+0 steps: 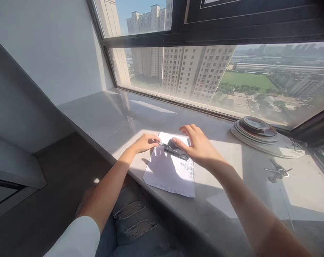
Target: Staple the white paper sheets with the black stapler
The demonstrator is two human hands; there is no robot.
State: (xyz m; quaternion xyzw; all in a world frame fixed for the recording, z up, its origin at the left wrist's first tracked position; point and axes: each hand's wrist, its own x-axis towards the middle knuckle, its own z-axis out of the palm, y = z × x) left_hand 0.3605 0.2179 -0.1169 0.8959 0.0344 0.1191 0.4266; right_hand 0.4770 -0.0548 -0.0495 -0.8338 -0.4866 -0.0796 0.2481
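Note:
A stack of printed paper sheets (168, 178) lies on the stone sill in front of me. On the stack rests a flat black device (177, 152) that resembles a stapler, though its exact kind is hard to make out. My left hand (146, 142) is at the device's left end, thumb and fingers pinching a thin silvery strip (162, 144). Above the device's right side is my right hand (195, 142), its fingers raised and apart. The right thumb reaches over a dark upper part of the device; whether it touches is unclear.
At the right of the sill (116, 117) stand stacked plates (255, 130) on a pale round board (290, 146). Closer in lies a small metal object with prongs (278, 173). A large window (199, 71) runs along the back; the sill's dark front edge (162, 200) borders my legs.

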